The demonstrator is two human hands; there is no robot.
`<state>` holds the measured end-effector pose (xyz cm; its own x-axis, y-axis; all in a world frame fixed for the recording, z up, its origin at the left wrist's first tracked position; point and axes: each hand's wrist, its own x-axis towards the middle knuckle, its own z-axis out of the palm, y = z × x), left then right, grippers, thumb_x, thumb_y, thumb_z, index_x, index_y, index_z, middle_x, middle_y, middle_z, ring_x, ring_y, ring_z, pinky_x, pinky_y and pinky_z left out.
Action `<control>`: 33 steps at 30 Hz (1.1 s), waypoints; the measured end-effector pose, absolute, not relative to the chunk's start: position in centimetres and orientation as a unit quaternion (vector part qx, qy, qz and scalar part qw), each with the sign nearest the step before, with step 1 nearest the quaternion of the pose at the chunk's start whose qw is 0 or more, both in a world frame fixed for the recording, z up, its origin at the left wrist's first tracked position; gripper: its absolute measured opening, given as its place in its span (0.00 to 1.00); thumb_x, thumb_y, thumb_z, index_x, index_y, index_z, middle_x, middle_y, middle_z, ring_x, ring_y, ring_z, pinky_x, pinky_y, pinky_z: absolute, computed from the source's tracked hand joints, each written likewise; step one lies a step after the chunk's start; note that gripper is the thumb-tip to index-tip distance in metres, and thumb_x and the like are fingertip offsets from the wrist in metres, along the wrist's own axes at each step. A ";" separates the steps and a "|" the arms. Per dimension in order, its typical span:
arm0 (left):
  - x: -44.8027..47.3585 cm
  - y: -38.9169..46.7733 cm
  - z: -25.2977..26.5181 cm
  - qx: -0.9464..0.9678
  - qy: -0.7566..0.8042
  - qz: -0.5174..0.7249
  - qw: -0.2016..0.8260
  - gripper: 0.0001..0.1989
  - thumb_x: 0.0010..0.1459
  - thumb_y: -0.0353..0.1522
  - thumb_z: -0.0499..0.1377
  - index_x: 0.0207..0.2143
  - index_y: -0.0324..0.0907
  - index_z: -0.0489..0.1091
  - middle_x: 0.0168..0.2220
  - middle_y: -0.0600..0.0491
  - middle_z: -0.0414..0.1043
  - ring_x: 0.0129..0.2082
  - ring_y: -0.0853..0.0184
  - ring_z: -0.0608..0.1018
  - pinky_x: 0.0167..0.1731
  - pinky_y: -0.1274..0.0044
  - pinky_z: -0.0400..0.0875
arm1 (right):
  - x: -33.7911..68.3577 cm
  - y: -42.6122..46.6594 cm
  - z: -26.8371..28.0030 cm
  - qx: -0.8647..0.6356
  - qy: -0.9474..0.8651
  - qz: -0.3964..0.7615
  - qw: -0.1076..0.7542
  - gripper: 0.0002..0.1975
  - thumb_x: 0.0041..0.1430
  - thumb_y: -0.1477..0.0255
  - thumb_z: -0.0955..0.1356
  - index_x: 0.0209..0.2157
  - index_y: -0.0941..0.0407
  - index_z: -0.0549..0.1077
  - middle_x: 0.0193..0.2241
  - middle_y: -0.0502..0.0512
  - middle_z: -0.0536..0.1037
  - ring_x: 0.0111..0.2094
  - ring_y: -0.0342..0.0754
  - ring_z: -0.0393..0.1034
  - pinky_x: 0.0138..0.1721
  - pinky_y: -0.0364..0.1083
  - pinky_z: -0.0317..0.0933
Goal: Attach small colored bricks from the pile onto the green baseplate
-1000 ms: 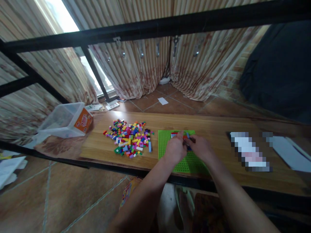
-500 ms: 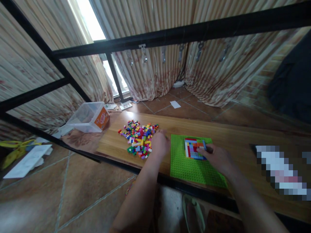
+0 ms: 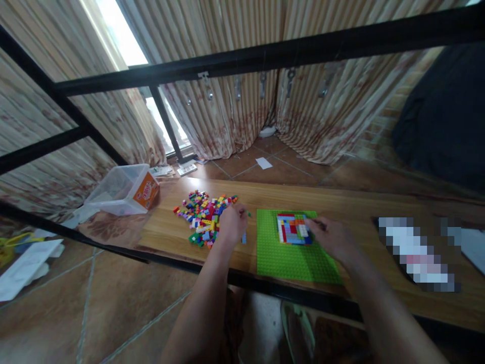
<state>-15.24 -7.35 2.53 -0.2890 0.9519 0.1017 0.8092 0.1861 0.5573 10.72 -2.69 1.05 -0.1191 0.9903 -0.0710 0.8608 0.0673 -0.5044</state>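
On the wooden desk (image 3: 352,207) lies a green baseplate (image 3: 295,265), and on its upper part stands a low, nearly square structure (image 3: 290,231) made of small bricks. Its edge shows red, white and blue pieces, and in the inside there are red, orange, yellow, light blue and white ones.

The right hand (image 3: 329,236) is at the right side of this structure, with its fingers bent and their tips close to the upper right corner. I cannot tell whether these fingers grip a brick or only touch the structure.

The left hand (image 3: 232,225) is at the right border of a loose pile of bricks (image 3: 202,222) in many colours, which lies to the left of the baseplate. Its fingers are curled, but whether a brick is between them, I cannot tell. Just beside this hand, between the pile and the baseplate, lies a light blue brick (image 3: 244,237).

Near the left end of the desk stands a transparent plastic box (image 3: 123,189) with an orange label (image 3: 146,190). On the right part of the desk there is a pixelated object (image 3: 415,253).
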 end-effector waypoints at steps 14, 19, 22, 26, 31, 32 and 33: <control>-7.4 -6.9 1.5 0.662 0.671 0.277 0.186 0.10 0.60 0.29 0.56 0.42 0.46 0.75 0.39 0.54 0.81 0.38 0.65 0.80 0.42 0.76 0.72 | 10.6 -2.8 1.9 -0.649 -0.697 0.233 0.196 0.20 0.63 0.60 0.61 0.38 0.58 0.79 0.30 0.59 0.82 0.31 0.51 0.75 0.32 0.46 0.61; -6.2 -6.5 0.8 0.682 0.656 0.289 0.145 0.11 0.61 0.30 0.56 0.43 0.47 0.76 0.42 0.53 0.79 0.41 0.66 0.79 0.45 0.76 0.71 | 10.4 -3.0 1.9 -0.651 -0.695 0.228 0.200 0.19 0.63 0.61 0.62 0.39 0.58 0.79 0.33 0.59 0.82 0.33 0.51 0.76 0.34 0.46 0.62; -5.5 -6.3 0.5 0.674 0.662 0.304 0.123 0.10 0.62 0.30 0.56 0.41 0.46 0.77 0.43 0.52 0.77 0.41 0.67 0.77 0.45 0.76 0.71 | 10.3 -3.0 1.6 -0.647 -0.704 0.217 0.197 0.19 0.63 0.61 0.62 0.39 0.58 0.79 0.33 0.59 0.82 0.34 0.52 0.76 0.35 0.46 0.63; -4.9 -6.2 0.2 0.657 0.683 0.306 0.094 0.10 0.62 0.30 0.56 0.40 0.45 0.78 0.43 0.52 0.75 0.42 0.66 0.76 0.44 0.76 0.71 | 10.2 -3.0 1.4 -0.645 -0.708 0.218 0.189 0.18 0.64 0.62 0.63 0.40 0.58 0.79 0.35 0.61 0.83 0.37 0.54 0.77 0.37 0.47 0.63; -4.8 -6.2 0.1 0.653 0.689 0.303 0.082 0.08 0.60 0.29 0.57 0.39 0.45 0.76 0.42 0.52 0.74 0.42 0.65 0.75 0.43 0.76 0.70 | 9.8 -2.9 1.1 -0.649 -0.706 0.215 0.184 0.19 0.63 0.61 0.63 0.43 0.58 0.79 0.37 0.61 0.83 0.39 0.55 0.77 0.39 0.48 0.64; -4.8 -6.2 0.1 0.652 0.691 0.301 0.084 0.08 0.60 0.29 0.58 0.39 0.44 0.76 0.42 0.52 0.74 0.42 0.65 0.75 0.43 0.76 0.70 | 9.6 -2.8 1.0 -0.649 -0.706 0.215 0.185 0.20 0.63 0.60 0.63 0.44 0.59 0.78 0.37 0.62 0.82 0.39 0.55 0.77 0.39 0.49 0.65; -4.7 -6.2 0.1 0.651 0.692 0.299 0.086 0.08 0.60 0.29 0.58 0.40 0.44 0.75 0.43 0.51 0.73 0.42 0.65 0.75 0.43 0.76 0.70 | 9.3 -2.8 1.0 -0.650 -0.705 0.214 0.185 0.21 0.63 0.59 0.63 0.45 0.60 0.77 0.38 0.62 0.82 0.40 0.55 0.77 0.40 0.49 0.65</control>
